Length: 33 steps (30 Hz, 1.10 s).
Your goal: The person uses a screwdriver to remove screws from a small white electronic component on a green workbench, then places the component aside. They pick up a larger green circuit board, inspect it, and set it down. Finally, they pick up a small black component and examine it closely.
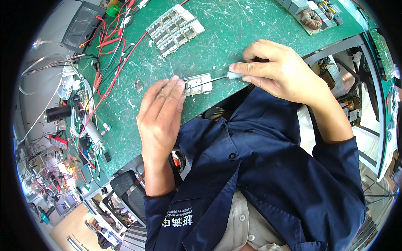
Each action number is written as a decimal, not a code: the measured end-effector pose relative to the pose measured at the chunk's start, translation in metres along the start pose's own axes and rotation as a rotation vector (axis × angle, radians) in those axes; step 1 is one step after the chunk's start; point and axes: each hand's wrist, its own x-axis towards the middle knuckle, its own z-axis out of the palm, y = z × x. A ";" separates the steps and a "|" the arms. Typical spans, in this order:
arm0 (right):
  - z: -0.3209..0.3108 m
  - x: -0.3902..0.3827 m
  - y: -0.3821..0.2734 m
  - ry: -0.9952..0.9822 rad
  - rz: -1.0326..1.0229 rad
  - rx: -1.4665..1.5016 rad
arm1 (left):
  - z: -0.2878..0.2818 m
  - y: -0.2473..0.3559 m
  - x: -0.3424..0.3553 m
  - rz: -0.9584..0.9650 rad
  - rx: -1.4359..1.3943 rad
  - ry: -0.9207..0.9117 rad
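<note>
A small off-white slotted part [204, 85] lies on the green work mat [217, 29] near its front edge. My left hand [161, 115] presses its bent fingers together on the part's left end, its fingertips hiding that end. My right hand [282, 73] pinches the pale handle [233, 75] of a slim tool, whose thin dark shaft reaches leftward across the part; its tip is hard to make out. Above, several similar off-white parts [176, 31] sit together in a block on the mat.
Red and black test leads [113, 50] tangle along the left, with a silver cylinder [92, 134] and a red handheld device [57, 142]. A circuit board with copper coils [310, 19] sits top right. A black chair [121, 186] stands at lower left.
</note>
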 end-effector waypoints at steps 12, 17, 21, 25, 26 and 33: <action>-0.004 0.011 -0.016 -0.042 0.029 0.033 | -0.013 -0.015 -0.015 -0.474 -0.352 0.201; -0.013 0.019 -0.020 -0.009 0.118 0.059 | -0.058 -0.054 -0.044 -0.517 -0.022 0.202; -0.023 0.020 -0.014 0.053 0.253 -0.051 | -0.070 -0.070 -0.064 -0.482 0.210 0.135; -0.021 0.018 -0.005 0.082 0.437 -0.140 | -0.073 -0.059 -0.074 -0.440 0.191 0.102; -0.017 0.019 -0.003 0.081 0.441 -0.150 | -0.072 -0.056 -0.073 -0.430 0.120 0.113; 0.006 0.033 -0.008 0.156 0.313 -0.324 | -0.067 -0.045 -0.050 -0.173 -0.219 -0.121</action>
